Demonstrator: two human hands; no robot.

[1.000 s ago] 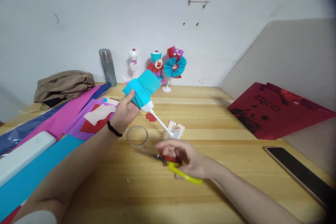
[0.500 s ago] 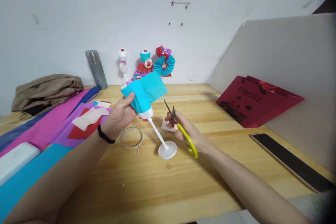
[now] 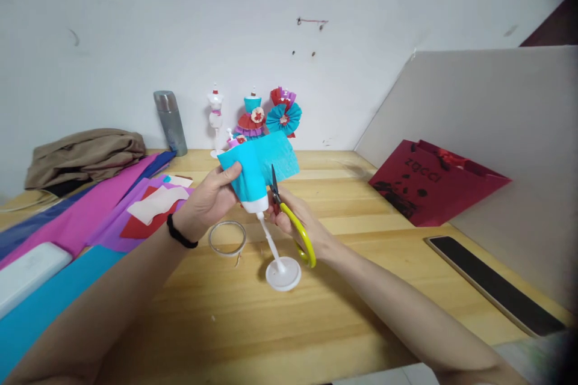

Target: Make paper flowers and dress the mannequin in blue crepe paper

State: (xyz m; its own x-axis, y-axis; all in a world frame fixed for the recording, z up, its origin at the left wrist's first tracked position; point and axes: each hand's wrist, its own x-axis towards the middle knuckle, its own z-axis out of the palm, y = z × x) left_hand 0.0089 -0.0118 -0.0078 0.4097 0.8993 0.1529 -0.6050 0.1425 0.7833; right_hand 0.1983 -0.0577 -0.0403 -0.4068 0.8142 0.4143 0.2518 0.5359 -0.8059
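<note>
My left hand (image 3: pixel 214 195) is closed around a small white mannequin (image 3: pixel 255 206) on a thin stem with a round base. Blue crepe paper (image 3: pixel 250 171) wraps its body, and a flap sticks out to the right. The thumb presses on the paper's front. In my right hand (image 3: pixel 316 230) is a pair of scissors (image 3: pixel 296 220) with yellow handles, its dark blades pointing up by the flap. Whether the blades touch the paper I cannot tell. The mannequin leans over the table, its top partly hidden by the paper.
Several crepe paper sheets (image 3: pixel 124 192) and a white box-like thing (image 3: pixel 31 274) lie left. A roll of tape (image 3: pixel 227 237) is mid-table. Behind stand a bare mannequin (image 3: pixel 215 102), two dressed ones (image 3: pixel 251 120) and a flask (image 3: pixel 170 123). Right are a red bag (image 3: pixel 433 183) and a phone-like dark slab (image 3: pixel 492 283).
The scissors have moved left, up to the blue paper flap. My left hand and the mannequin have shifted slightly right and down in the picture, and the view has tilted a little.
</note>
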